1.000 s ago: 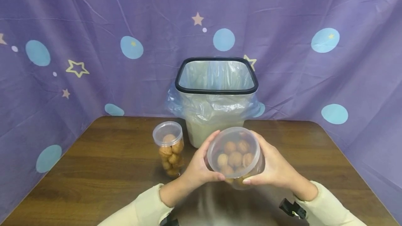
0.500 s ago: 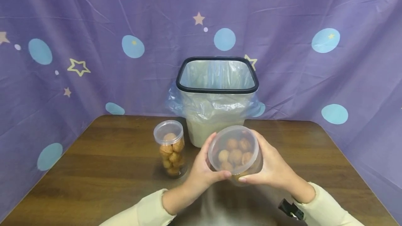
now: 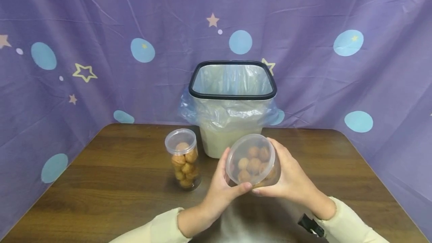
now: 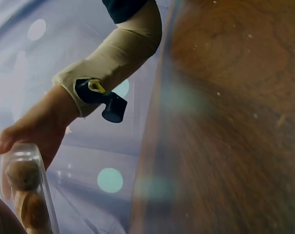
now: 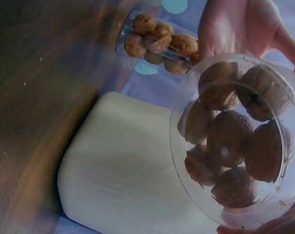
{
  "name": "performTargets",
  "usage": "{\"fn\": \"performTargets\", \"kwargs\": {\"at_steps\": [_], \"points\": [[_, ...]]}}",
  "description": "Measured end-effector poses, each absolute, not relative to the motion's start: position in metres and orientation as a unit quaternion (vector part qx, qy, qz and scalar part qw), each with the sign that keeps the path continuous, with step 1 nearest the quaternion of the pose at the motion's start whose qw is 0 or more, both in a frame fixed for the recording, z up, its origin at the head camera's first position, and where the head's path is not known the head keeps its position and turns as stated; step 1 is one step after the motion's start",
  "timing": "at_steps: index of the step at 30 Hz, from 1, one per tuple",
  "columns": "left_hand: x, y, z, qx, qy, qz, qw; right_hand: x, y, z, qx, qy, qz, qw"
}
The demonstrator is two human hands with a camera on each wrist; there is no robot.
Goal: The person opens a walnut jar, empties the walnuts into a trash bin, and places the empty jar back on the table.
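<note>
A clear tub [image 3: 252, 160] of walnuts is held tilted above the table [image 3: 101, 183], gripped on one side by the left hand [image 3: 222, 188] and on the other by the right hand [image 3: 287, 177], fingers curled round it. A second tub [image 3: 182, 158] stands upright to its left, just beside the lined bin [image 3: 232, 104] behind.

Both forearms come in from 6 o'clock and meet at centre. Left hand [image 3: 224, 188] curls at 9 o'clock, thumb forward; right hand [image 3: 287, 177] cups at 3 o'clock, fingers wrapped.
</note>
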State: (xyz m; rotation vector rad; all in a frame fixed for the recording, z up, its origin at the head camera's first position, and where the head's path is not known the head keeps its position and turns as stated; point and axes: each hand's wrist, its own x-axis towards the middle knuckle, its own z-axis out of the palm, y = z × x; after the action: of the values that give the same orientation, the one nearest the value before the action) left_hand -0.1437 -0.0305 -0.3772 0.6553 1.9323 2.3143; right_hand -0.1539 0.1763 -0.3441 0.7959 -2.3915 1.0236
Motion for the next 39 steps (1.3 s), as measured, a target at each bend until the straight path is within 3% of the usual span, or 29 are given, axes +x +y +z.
{"fn": "performTargets", "kwargs": {"at_steps": [10, 18, 27, 30, 39], "points": [[-0.154, -0.043, -0.381, 0.273, 0.586, 0.762, 0.030, -0.156, 0.185, -0.337, 0.311, -0.839, 0.416, 0.163], [-0.178, -0.063, -0.384, 0.395, 0.557, 0.730, 0.032, -0.154, 0.189, -0.335, 0.334, -0.836, 0.418, 0.125], [-0.201, -0.076, -0.375, 0.535, 0.578, 0.611, 0.076, -0.157, 0.191, -0.335, 0.397, -0.796, 0.453, 0.056], [-0.205, -0.079, -0.373, 0.556, 0.579, 0.590, 0.087, -0.158, 0.193, -0.336, 0.429, -0.765, 0.481, 0.021], [-0.207, -0.077, -0.366, 0.600, 0.572, 0.546, 0.121, -0.160, 0.190, -0.337, 0.483, -0.723, 0.494, -0.013]]}}
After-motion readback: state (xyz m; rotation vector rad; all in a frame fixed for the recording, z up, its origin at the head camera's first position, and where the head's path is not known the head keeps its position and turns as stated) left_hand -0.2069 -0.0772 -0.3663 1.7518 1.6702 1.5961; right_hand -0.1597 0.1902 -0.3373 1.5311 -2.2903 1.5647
